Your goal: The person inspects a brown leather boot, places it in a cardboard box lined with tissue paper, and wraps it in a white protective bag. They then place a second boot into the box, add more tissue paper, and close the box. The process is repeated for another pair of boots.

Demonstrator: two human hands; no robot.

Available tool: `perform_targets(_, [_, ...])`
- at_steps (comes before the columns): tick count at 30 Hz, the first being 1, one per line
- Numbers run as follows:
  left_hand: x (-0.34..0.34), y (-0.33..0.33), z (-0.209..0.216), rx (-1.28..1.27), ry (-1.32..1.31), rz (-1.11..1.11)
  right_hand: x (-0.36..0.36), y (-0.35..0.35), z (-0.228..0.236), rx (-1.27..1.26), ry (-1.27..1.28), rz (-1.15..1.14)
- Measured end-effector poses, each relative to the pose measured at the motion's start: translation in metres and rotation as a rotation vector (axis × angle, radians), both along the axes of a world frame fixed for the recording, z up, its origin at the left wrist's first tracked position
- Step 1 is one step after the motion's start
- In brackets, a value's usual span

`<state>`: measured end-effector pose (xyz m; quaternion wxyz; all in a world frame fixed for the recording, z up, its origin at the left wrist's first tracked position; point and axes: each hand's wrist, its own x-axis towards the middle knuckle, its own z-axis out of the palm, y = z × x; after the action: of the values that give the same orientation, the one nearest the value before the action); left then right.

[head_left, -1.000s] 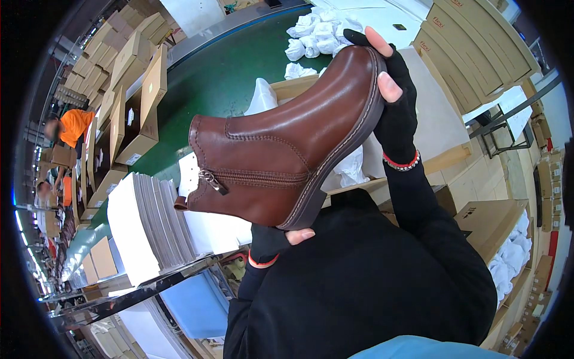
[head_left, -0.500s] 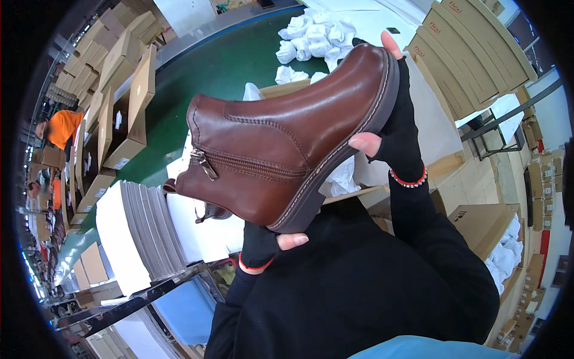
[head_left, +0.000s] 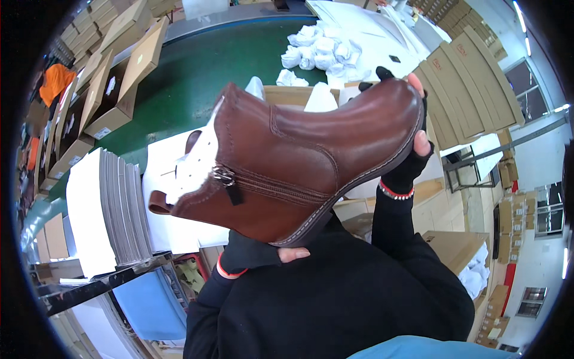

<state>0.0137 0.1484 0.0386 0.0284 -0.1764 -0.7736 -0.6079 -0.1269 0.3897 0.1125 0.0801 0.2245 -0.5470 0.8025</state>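
Observation:
Held up across the middle is a reddish-brown ankle boot [head_left: 305, 143], toe to the right and shaft to the left, its side zipper [head_left: 275, 186] toward me. The zip looks closed, with the pull near the top. Something white, paper or lining, shows at the shaft opening, beside a brown pull loop [head_left: 159, 202]. My left hand [head_left: 257, 252], in a black fingerless glove, supports the heel from below, thumb along the sole. My right hand [head_left: 414, 161], gloved likewise, grips the toe end; some of its fingers are hidden behind the boot.
Behind the boot is an open cardboard box [head_left: 287, 96] with white paper. Crumpled white paper balls [head_left: 323, 51] lie on the green work surface [head_left: 233, 60]. Stacked sheets [head_left: 110, 209] stand at left, near open boxes [head_left: 113, 113]. Tall cartons [head_left: 472, 90] are at right.
The boot has tilted, so more of its shaft opening and the white inside show. Its toe sits lower and further right in the view. Both hands keep their hold.

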Motion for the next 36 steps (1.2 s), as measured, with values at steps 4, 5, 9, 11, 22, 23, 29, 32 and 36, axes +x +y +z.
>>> perform_targets(4, [0.016,0.004,-0.002,0.329,-0.194,0.106,0.016,-0.035,-0.005,-0.117,-0.096,0.036])
perform_targets(5, [0.017,0.005,-0.004,0.427,-0.240,0.123,0.018,-0.037,-0.012,0.003,-0.021,-0.009])
perform_targets(9, [0.023,0.008,0.007,0.524,-0.247,0.129,0.033,-0.045,-0.032,0.198,0.075,-0.103])
perform_targets(11, [0.029,0.009,0.004,0.374,-0.178,0.105,0.037,-0.040,-0.023,0.095,0.100,-0.108])
perform_targets(22, [0.022,0.036,0.033,0.611,-0.018,0.229,0.071,-0.070,0.003,0.822,0.612,-0.604])
perform_targets(23, [0.028,0.038,0.034,0.590,0.038,0.264,0.061,-0.067,0.006,0.743,0.597,-0.601])
perform_targets(29, [0.038,0.029,0.028,0.345,0.146,0.212,0.019,-0.029,0.028,0.380,0.269,-0.344])
perform_targets(32, [0.029,0.020,0.027,0.614,0.061,0.172,0.048,-0.068,0.015,0.473,0.595,-0.480])
perform_targets(36, [0.035,0.009,0.036,0.613,0.076,0.019,-0.021,0.007,0.015,-0.049,0.092,-0.088])
